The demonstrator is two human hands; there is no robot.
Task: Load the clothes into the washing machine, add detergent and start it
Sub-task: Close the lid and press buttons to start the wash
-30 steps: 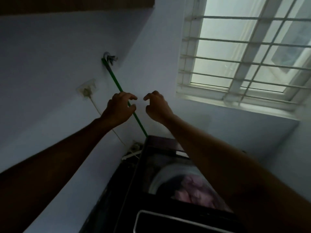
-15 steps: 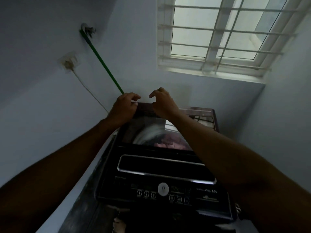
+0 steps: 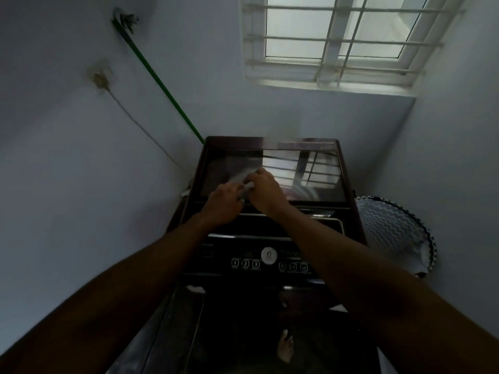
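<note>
Glass lid (image 3: 272, 171) flat under left hand (image 3: 224, 203), right hand (image 3: 266, 193); fingers curled, grip unclear.

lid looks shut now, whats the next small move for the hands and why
Probably lift both hands, left hand and right hand, off the glass lid, which lies flat, and bring one toward the control panel, since its buttons look untouched.

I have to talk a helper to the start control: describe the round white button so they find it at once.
On the dark washing machine under the window, look at its front control panel. The round white button sits mid-panel, between two rows of small square keys; it alone is large, round and white.
</note>
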